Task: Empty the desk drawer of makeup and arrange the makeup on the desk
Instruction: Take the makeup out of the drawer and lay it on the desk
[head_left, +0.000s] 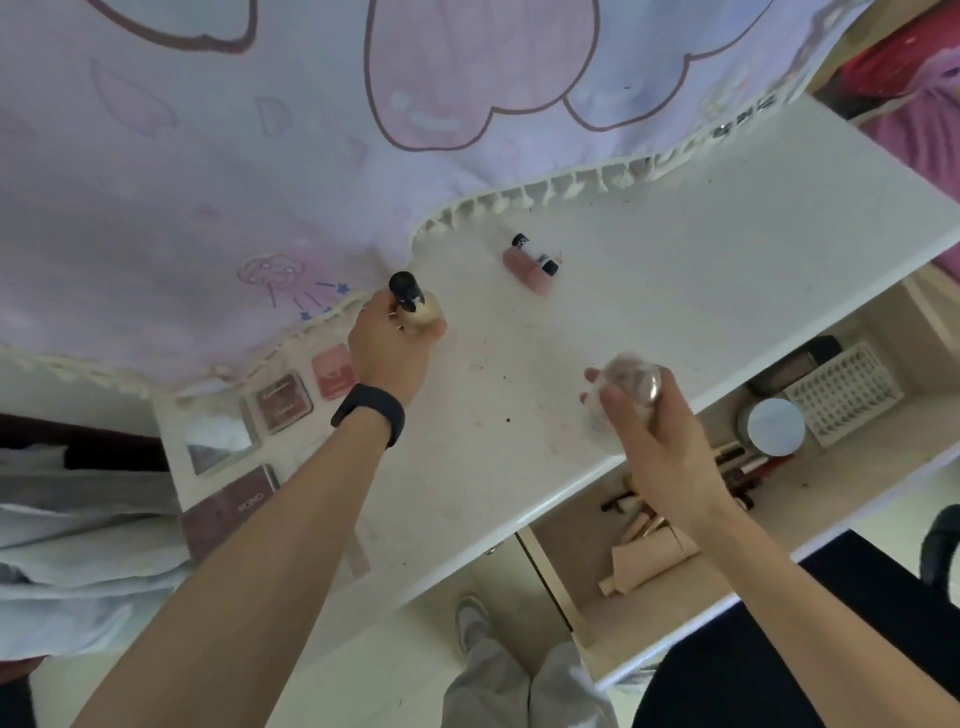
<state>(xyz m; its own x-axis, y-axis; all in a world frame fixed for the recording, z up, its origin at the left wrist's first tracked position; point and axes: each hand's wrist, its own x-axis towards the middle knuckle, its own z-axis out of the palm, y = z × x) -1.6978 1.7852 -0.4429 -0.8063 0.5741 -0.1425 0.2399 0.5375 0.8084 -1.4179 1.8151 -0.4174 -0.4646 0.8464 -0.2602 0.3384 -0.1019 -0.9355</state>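
Surface: white table (675, 291), its far edge draped with a pink printed cloth (260, 182); drawer (831, 483) open below the near edge, right end.

Item 1: foundation bottle (418, 312), black cap, upright near the far edge by the cloth. Left hand (389, 348) grips its body, fingers (379, 322) clamped round it. Probably glass: rigid, smooth, breakable; best held low on the body.

Item 2: clear round jar (631, 384), blurred, above the near edge. Right hand (644, 431) holds it, fingers (618, 410) curled about it. Likely light and slippery; grip across the sides.

On the table: palettes (283, 400), left end; pink bottle (524, 267) lying mid-table.

Still in the drawer: white-lidded jar (774, 426), lash tray (844, 397), beige tube (649, 564).
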